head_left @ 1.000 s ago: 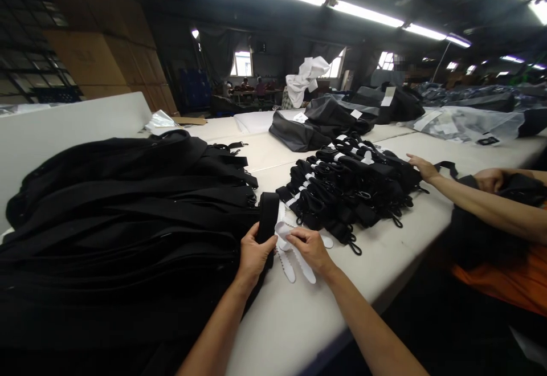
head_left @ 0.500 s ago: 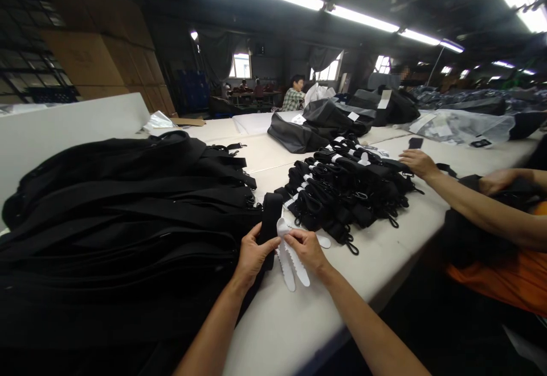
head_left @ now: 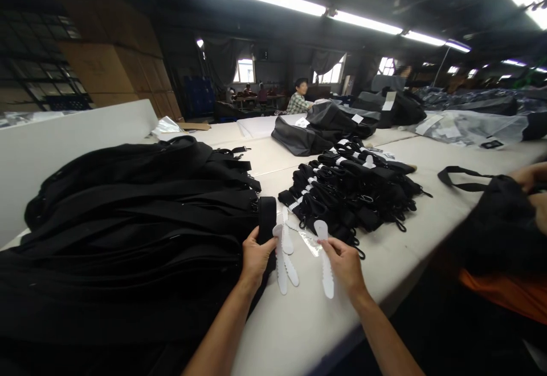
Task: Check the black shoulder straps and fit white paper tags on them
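My left hand (head_left: pixel 255 259) is closed around a black webbing strap (head_left: pixel 267 216), folded into an upright loop. At its thumb tip sits the rounded end of a white strip with a wavy edge (head_left: pixel 281 270); whether the thumb pinches it, I cannot tell. Other such white strips lie close by on the table. Between thumb and fingers, my right hand (head_left: pixel 345 262) pinches a single white toothed plastic strip (head_left: pixel 327 279), hanging downward with its rounded tab on top. A large heap of black straps (head_left: pixel 141 211) lies left of my left hand.
Bundled black straps with white bands (head_left: pixel 354 188) are piled beyond my right hand. Dark bags (head_left: pixel 301 137) lie farther back, beside a clear plastic bag (head_left: pixel 474 125). At the right edge, a co-worker's hands (head_left: pixel 536 179) handle a black bag (head_left: pixel 496 222) at the table (head_left: pixel 294 330).
My right hand has moved right, drawing one white strip away from the others near my left hand. The co-worker's arm has withdrawn from the strap pile to the right.
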Available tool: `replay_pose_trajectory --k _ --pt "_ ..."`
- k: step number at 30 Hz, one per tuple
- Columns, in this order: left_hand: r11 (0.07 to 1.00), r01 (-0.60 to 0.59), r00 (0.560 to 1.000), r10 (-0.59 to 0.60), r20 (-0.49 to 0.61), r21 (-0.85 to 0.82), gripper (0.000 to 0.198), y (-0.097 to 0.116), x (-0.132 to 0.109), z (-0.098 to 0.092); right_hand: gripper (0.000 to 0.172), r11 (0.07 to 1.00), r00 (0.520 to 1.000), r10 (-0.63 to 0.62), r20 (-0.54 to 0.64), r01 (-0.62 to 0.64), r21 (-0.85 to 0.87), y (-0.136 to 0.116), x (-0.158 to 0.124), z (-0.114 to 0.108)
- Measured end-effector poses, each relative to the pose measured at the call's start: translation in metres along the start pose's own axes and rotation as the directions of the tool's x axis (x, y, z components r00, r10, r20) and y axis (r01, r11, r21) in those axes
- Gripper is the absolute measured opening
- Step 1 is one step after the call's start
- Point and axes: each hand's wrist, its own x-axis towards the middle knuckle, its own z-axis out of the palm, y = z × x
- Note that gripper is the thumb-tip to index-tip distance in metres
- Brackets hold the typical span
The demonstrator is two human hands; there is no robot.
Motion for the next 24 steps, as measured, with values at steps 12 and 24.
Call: replay_pose_trajectory --k 12,24 --pt "0.989 0.097 0.991 -0.085 0.106 -0.11 0.049 0.011 -0.004 -0.001 0.044 0.913 0.815 0.233 0.531 -0.371 0.168 -0.024 -0.008 0.045" --pt "0.999 -0.043 0.939 0.035 0.341 0.014 0.036 0.033 -0.019 0.0 0.028 0.991 0.951 0.09 0.297 -0.116 0.071 -0.017 0.024 0.006"
